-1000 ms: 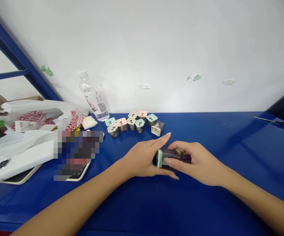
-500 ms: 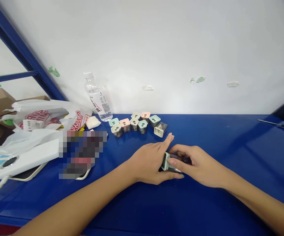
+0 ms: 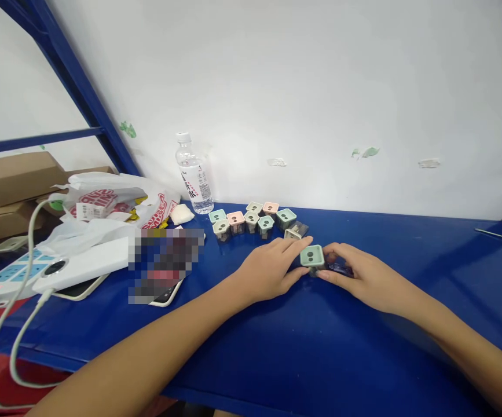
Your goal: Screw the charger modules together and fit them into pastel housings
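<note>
A pencil sharpener [image 3: 312,256] with a mint-green, two-hole lid and a dark see-through body stands upright on the blue table between my hands. My right hand [image 3: 359,272] has it from the right, thumb at the front and fingers behind. Something dark shows under the right palm; I cannot make out what it is. On the left side, my left hand [image 3: 268,269] is open, its thumb and fingers spread around the sharpener's edge; firm contact is unclear. Just behind the left fingertips, a cream-lidded sharpener [image 3: 299,230] lies on its side, partly covered.
Several pink, cream and mint sharpeners [image 3: 235,221] stand grouped near the wall. A water bottle [image 3: 195,184] stands behind them. Plastic bags [image 3: 116,197], a white power bank [image 3: 90,263], a cable and a power strip [image 3: 11,278] crowd the left. A thin rod [image 3: 500,236] lies far right.
The mint sharpener, lying tilted against my left palm before, now stands upright, lid up. My left hand has drawn back from its lid. The whole view has shifted.
</note>
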The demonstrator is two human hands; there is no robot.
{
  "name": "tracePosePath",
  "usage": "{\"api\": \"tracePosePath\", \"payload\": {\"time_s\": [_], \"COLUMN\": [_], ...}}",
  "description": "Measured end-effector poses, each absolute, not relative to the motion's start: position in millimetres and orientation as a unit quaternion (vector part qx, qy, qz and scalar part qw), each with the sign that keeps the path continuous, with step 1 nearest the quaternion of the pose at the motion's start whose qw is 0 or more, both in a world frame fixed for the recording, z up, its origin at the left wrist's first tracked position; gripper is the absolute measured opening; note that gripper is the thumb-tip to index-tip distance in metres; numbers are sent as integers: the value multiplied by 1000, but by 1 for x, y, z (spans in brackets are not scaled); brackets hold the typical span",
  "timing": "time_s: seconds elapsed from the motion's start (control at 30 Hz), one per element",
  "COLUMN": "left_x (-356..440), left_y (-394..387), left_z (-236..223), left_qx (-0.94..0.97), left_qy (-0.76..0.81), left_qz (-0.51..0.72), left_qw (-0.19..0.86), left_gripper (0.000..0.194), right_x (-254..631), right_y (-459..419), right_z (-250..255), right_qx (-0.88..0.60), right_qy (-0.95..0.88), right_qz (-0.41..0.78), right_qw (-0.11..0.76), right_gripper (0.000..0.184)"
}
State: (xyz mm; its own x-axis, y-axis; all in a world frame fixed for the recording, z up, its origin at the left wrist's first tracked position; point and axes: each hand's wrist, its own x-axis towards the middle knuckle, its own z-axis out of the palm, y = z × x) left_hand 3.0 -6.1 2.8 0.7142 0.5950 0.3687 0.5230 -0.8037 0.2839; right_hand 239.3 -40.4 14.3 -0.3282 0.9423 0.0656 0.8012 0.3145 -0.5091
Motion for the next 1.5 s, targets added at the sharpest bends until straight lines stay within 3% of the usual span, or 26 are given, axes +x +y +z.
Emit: {"api": "tracePosePath", "payload": {"time_s": [0.13, 0.37, 0.73, 0.87, 1.0, 1.2, 1.5], "left_x": [5, 4, 3, 2, 2, 3, 4], "left_y": [-7, -6, -8, -6, -6, -6, -9], "left_z": [3, 2, 1, -1, 0, 8, 20], "left_qx": [922, 910, 929, 930, 927, 912, 855], "left_qy": [306, 321, 258, 259, 259, 283, 290], "left_qz": [230, 257, 235, 238, 259, 281, 299], "left_qw": [64, 59, 121, 108, 84, 97, 310], "left_gripper": [36, 34, 49, 43, 32, 27, 38], "right_x": [240, 237, 235, 236, 234, 231, 227], "right_y": [-35, -37, -47, -51, -52, -44, -45], "right_z": [3, -10, 6, 15, 21, 21, 26], "right_qx": [-576, -597, -556, -535, -530, -456, -442], "right_qy": [-781, -749, -743, -747, -708, -598, -585], "right_qz": [150, 98, 86, 72, 201, 440, 488], "right_qw": [186, 270, 362, 388, 421, 490, 473], "right_gripper": [40, 54, 38, 28, 27, 49, 72]}}
